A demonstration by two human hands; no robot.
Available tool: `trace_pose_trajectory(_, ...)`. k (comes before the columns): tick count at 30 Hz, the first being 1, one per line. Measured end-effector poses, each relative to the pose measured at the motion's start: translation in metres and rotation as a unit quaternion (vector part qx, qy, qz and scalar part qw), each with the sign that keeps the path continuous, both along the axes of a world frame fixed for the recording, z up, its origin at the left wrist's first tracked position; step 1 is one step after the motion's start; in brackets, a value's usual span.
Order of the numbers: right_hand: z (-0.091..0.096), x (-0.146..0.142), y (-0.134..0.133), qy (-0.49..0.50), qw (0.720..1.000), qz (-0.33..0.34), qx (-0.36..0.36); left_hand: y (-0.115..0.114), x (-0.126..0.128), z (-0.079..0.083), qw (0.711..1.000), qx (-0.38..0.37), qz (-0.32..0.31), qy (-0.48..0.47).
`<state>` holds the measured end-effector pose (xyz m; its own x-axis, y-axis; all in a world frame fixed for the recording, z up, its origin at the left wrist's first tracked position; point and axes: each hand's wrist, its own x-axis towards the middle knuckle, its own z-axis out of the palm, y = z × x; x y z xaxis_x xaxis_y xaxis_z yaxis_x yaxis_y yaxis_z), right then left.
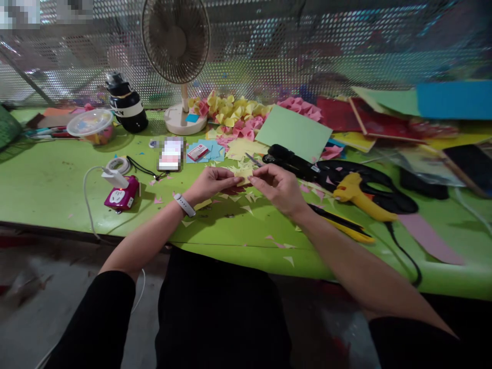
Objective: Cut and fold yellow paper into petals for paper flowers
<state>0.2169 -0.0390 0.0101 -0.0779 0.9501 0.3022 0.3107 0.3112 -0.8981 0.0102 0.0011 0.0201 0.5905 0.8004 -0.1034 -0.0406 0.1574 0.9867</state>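
Note:
My left hand [210,183] and my right hand [277,187] meet over the green table [49,179], both pinching a small piece of yellow paper [243,178] between fingertips. A white watch sits on my left wrist. Small yellow and pink paper scraps [246,197] lie scattered under and around the hands. Just behind the hands are small scissors [252,160] on yellow paper sheets.
A yellow glue gun [359,197] and black tool [292,160] lie to the right. Folded yellow and pink paper pieces [234,114] pile near a white fan [177,61]. A pink power adapter [121,193], tape roll, lidded bowl [91,125], black bottle [126,105] and coloured sheets [294,132] stand around.

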Motion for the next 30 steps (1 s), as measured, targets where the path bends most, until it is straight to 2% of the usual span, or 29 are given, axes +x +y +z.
trace_pose_trajectory(3,0.004,0.001,0.0,0.032,0.999,-0.004,-0.031,0.0,0.001,-0.002,1.0,0.007,-0.001,0.01)
trace_pose_trajectory(6,0.007,0.0,0.0,0.003,0.999,0.022,-0.048,0.0,0.0,-0.004,0.999,0.013,-0.014,0.029)
trace_pose_trajectory(9,0.008,-0.001,-0.001,-0.04,0.998,0.037,-0.017,0.0,0.0,-0.005,0.999,0.02,-0.035,0.026)
trace_pose_trajectory(14,0.005,-0.003,-0.001,-0.05,0.997,0.032,0.049,-0.001,-0.001,-0.003,0.999,0.015,-0.042,0.02)
trace_pose_trajectory(21,0.004,-0.005,-0.003,-0.081,0.99,0.038,0.107,-0.005,0.002,-0.003,0.994,-0.015,-0.075,0.077)
trace_pose_trajectory(25,0.004,-0.006,-0.004,-0.097,0.988,0.047,0.112,-0.003,0.002,-0.009,0.992,-0.01,-0.1,0.07)
trace_pose_trajectory(30,0.007,-0.007,-0.006,-0.096,0.992,0.035,0.08,-0.003,0.003,-0.011,0.994,-0.012,-0.097,0.058)
